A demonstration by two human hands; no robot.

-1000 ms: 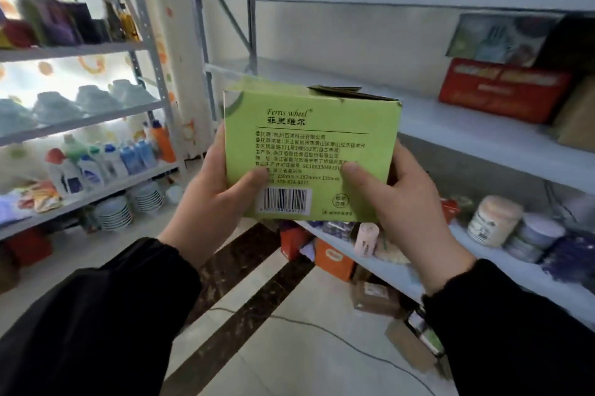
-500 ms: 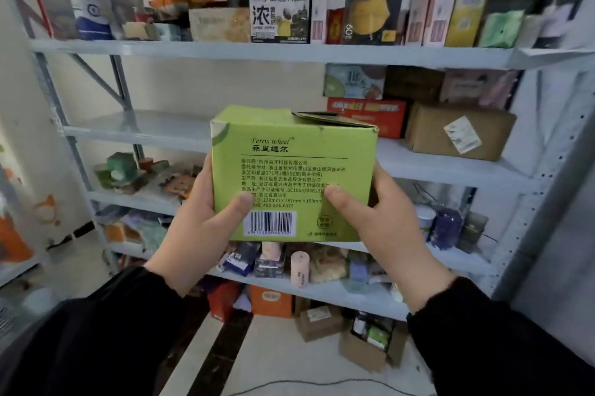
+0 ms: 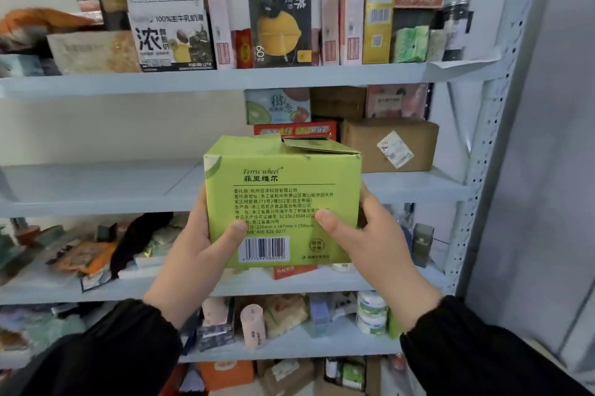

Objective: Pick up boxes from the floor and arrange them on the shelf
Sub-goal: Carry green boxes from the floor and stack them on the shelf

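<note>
A lime-green box with black printed text and a black-and-white barcode patch. Black sleeves (both arms). Pale grey-blue shelf. Behind: a plain brown carton, a red box, a black-and-yellow box.

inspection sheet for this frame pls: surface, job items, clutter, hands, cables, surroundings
Surface: second shelf bare on its left half; brown carton and red box on its right.
Job's things: green box held upright in front of that shelf, top flap torn and partly open.
Clutter: top shelf packed with upright cartons; loose packets on the third shelf; small cartons on the floor below.
Grippers: left hand and right hand clamp the box sides, thumbs on the printed face.
Cables: nothing seen.
Surroundings: perforated shelf upright at right, white wall behind.
</note>
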